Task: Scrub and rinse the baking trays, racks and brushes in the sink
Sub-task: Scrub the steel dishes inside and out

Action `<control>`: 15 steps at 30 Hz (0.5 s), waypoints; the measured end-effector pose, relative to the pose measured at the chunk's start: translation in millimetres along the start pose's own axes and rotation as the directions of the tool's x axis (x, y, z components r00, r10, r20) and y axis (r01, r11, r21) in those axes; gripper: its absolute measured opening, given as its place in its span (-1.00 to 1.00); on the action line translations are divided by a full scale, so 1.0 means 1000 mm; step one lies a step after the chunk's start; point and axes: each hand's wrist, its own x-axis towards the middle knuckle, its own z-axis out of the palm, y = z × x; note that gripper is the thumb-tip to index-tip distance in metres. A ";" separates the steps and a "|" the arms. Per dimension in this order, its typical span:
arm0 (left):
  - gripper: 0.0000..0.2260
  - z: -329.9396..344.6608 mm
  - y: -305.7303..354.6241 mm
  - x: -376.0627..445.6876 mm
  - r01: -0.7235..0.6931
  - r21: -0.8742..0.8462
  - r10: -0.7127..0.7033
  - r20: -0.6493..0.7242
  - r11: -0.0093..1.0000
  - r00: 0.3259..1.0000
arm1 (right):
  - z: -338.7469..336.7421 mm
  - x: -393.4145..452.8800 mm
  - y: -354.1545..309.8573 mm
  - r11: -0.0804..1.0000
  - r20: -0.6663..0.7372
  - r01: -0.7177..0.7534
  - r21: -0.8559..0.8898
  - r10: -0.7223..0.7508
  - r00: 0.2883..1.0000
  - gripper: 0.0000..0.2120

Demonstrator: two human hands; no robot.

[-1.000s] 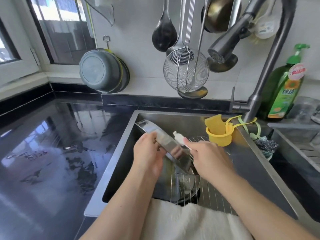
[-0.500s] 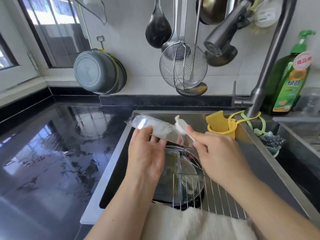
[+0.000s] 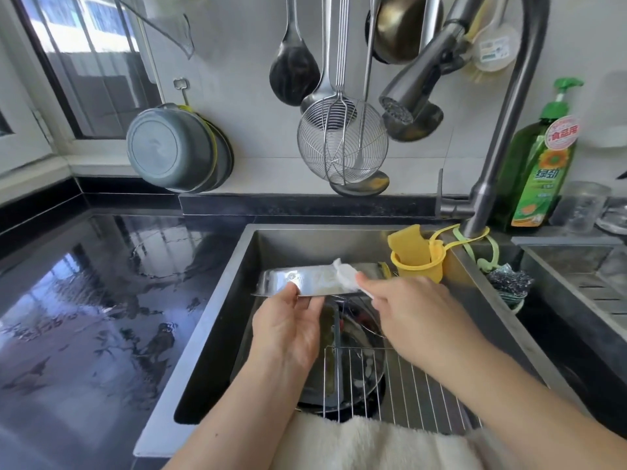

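— What's nearest you there?

— A cream fluffy towel (image 3: 366,446) over the front edge of the steel sink (image 3: 217,320), I'd guess to catch drips. Just past it a wire cooling rack (image 3: 400,385) leans in the basin over a round metal pan (image 3: 353,368), both apparently waiting their turn.

— And the hands?

— The left hand (image 3: 288,330) grips the near rim of a shiny oblong metal baking tray (image 3: 298,281), thumb on top, fingers curled beneath. It's held up over the basin, underside tilted toward the person, probably so the cloth reaches it.

— The right?

— The right hand (image 3: 417,313) pinches a small white wipe (image 3: 346,274) in closed fingers, pressed against the tray's right half.

— Water running?

— None I can see from the grey pull-down tap (image 3: 502,130). Behind the tray hangs a yellow caddy holding a yellow sponge (image 3: 405,242); a green dish-soap bottle (image 3: 539,164) stands at the back.
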 end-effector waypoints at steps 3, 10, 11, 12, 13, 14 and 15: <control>-0.72 -0.003 -0.002 0.005 0.002 -0.007 -0.003 -0.047 1.000 0.999 | 0.010 0.002 0.012 1.000 0.018 -0.019 0.001 0.019 1.000 -0.52; -0.63 -0.004 -0.005 0.009 0.024 0.004 -0.024 -0.056 1.000 0.998 | 0.033 0.010 0.017 0.987 -0.055 -0.019 0.159 0.028 0.998 -0.51; -0.62 -0.003 -0.003 0.009 0.011 -0.025 -0.013 -0.054 1.000 0.998 | 0.032 0.011 0.022 0.987 -0.070 -0.056 0.150 0.067 0.995 -0.51; -0.61 -0.002 -0.002 0.008 0.003 -0.042 -0.005 -0.051 0.999 0.999 | 0.031 0.011 0.022 0.984 -0.073 -0.058 0.169 0.071 0.995 -0.51; -0.61 -0.002 -0.002 0.007 -0.003 -0.044 0.001 -0.043 0.999 0.999 | 0.031 0.009 0.018 0.977 -0.075 -0.021 0.210 0.037 0.996 -0.51; -0.62 -0.001 -0.003 0.005 -0.001 -0.034 0.000 -0.031 0.999 1.000 | 0.032 0.006 0.011 0.965 -0.082 0.043 0.260 -0.022 0.996 -0.50; -0.63 -0.001 -0.005 0.003 0.002 -0.017 -0.002 -0.020 1.000 1.000 | 0.032 0.003 0.003 0.949 -0.092 0.101 0.298 -0.077 0.993 -0.50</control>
